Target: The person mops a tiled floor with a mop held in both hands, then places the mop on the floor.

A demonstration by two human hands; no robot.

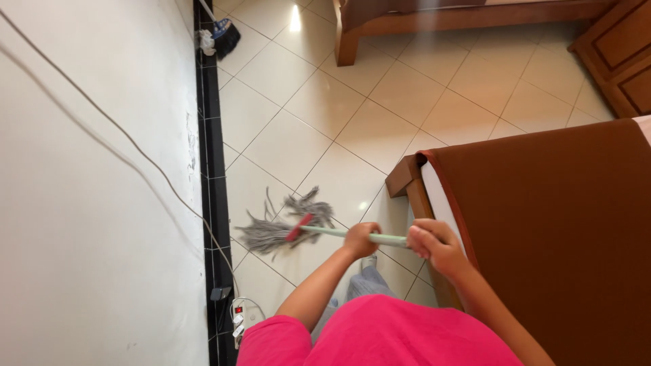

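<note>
Mop [288, 229], low and left of centre in the frame: grey string head fanned out flat on the cream tiled floor [352, 102], red clamp at its middle, pale green handle [332, 232] running rightward from there. Left hand [361, 238] wrapped round the handle, fingers closed over it. Right hand [434, 244] just to the right, also closed round the handle near its upper end; hands near each other but not touching. Pink sleeves and shirt [380, 335] along the bottom edge, grey trouser leg showing between the forearms.

Just right of the hands, corner of a wooden bed frame [405, 179] with a brown cover [549, 230] filling the right side of the frame. On the left, white wall [88, 224] with a thin cable [135, 146] slanting down across it, black tile skirting [211, 163] at its foot. White power strip [239, 318] on the floor at lower left, beside the skirting. Dark broom head [224, 35] against the skirting at upper left. More wooden furniture [434, 20] along the top edge, wooden cabinet [620, 54] at upper right.
</note>
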